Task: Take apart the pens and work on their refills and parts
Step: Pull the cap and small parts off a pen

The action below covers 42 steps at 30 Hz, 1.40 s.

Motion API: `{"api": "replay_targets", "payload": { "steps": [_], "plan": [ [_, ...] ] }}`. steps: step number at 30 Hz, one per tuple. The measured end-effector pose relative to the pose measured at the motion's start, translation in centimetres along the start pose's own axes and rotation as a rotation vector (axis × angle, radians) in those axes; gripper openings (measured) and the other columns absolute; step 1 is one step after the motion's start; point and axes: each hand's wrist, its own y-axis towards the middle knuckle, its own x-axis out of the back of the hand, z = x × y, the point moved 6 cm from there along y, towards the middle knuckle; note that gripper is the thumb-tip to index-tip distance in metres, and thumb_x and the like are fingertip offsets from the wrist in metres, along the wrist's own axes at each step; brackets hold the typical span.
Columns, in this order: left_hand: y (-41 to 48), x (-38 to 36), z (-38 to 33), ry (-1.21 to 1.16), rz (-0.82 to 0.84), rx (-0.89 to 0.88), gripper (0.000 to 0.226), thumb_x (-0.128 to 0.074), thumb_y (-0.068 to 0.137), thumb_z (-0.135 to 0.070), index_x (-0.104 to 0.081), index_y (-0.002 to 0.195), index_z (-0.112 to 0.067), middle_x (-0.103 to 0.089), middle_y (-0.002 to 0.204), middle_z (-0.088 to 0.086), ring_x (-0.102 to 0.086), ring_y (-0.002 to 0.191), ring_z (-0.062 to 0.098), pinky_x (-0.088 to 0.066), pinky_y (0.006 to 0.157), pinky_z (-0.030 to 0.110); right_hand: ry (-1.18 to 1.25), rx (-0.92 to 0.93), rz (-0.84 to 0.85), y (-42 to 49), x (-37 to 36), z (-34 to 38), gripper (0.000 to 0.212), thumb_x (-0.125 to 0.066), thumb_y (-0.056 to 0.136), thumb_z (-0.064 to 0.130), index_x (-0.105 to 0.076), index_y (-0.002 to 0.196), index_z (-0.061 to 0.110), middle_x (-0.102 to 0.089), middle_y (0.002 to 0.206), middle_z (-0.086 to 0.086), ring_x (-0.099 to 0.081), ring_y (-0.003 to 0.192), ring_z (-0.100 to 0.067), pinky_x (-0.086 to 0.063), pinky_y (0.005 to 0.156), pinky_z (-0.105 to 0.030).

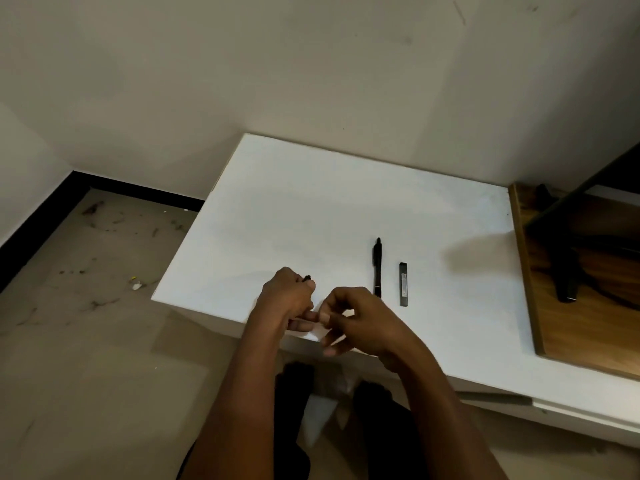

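A white bench [311, 209] fills the centre and right of the frame, pushed against a scuffed pale wall [311, 64]. At lower left is a beige floor [86, 341] strewn with dark scraps, edged by a black skirting board [131, 190]. At far right a wooden board [588, 323] lies on the bench, with the legs of a black stand [564, 271] on it, cut off by the frame edge.

Near the bench's front edge, the left hand [287, 296] is closed in a fist round a dark pen piece [307, 278]; only its tip pokes out above the knuckles. The right hand [353, 320] sits just beside it, fingers curled and touching the left fingers; whether it pinches anything cannot be made out.

Right of the hands, a black click pen [377, 268] lies on the bench, and beside it a slim black case [403, 284] with a pale label, too small to read
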Motion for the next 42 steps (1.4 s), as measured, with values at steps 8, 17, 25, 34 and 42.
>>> {"api": "replay_targets", "payload": {
  "steps": [8, 17, 25, 34, 42],
  "plan": [
    [-0.4, 0.5, -0.4, 0.021, -0.039, -0.045, 0.016, -0.050, 0.103, -0.019, -0.054, 0.115, -0.009, -0.070, 0.110, 0.020, -0.071, 0.081, 0.024, -0.063, 0.080, 0.044, 0.091, 0.005, -0.236, 1.7, -1.0, 0.0, 0.008, -0.060, 0.096, 0.000, -0.066, 0.091, 0.000, -0.073, 0.077, -0.014, -0.076, 0.066, -0.029, -0.065, 0.072, -0.038],
    [0.4, 0.7, -0.9, -0.070, -0.076, -0.120, 0.020, -0.054, 0.103, -0.020, -0.054, 0.119, -0.009, -0.070, 0.114, 0.017, -0.073, 0.097, 0.025, -0.062, 0.078, 0.040, -0.013, 0.097, -0.464, 3.1, 0.3, 0.7, 0.012, -0.059, 0.094, -0.001, -0.069, 0.090, 0.002, -0.075, 0.075, -0.008, -0.075, 0.061, -0.017, -0.061, 0.062, -0.022],
    [0.7, 0.3, -1.6, -0.127, -0.101, -0.228, 0.018, -0.054, 0.102, -0.019, -0.056, 0.114, -0.006, -0.073, 0.103, 0.015, -0.067, 0.081, 0.021, -0.053, 0.063, 0.028, 0.041, 0.178, -0.692, 3.5, 3.4, 0.9, 0.010, -0.062, 0.094, 0.003, -0.068, 0.088, 0.007, -0.073, 0.084, -0.006, -0.074, 0.071, -0.021, -0.062, 0.078, -0.042],
    [0.9, 0.1, -2.0, -0.163, -0.100, -0.259, 0.018, -0.055, 0.102, -0.020, -0.057, 0.115, -0.008, -0.072, 0.106, 0.013, -0.071, 0.090, 0.024, -0.058, 0.076, 0.037, 0.168, 0.172, -0.652, 3.7, 4.2, 0.6, 0.009, -0.060, 0.096, 0.002, -0.067, 0.090, 0.003, -0.072, 0.085, -0.013, -0.074, 0.066, -0.025, -0.063, 0.068, -0.033],
    [1.1, -0.3, -1.8, -0.186, -0.061, -0.237, 0.018, -0.056, 0.102, -0.018, -0.056, 0.115, -0.006, -0.072, 0.105, 0.017, -0.069, 0.076, 0.022, -0.051, 0.061, 0.029, 0.254, 0.171, -0.784, 2.0, 7.4, 0.0, 0.007, -0.065, 0.094, 0.004, -0.070, 0.089, 0.004, -0.074, 0.085, -0.011, -0.075, 0.061, -0.017, -0.060, 0.065, -0.021]
  ]
}}
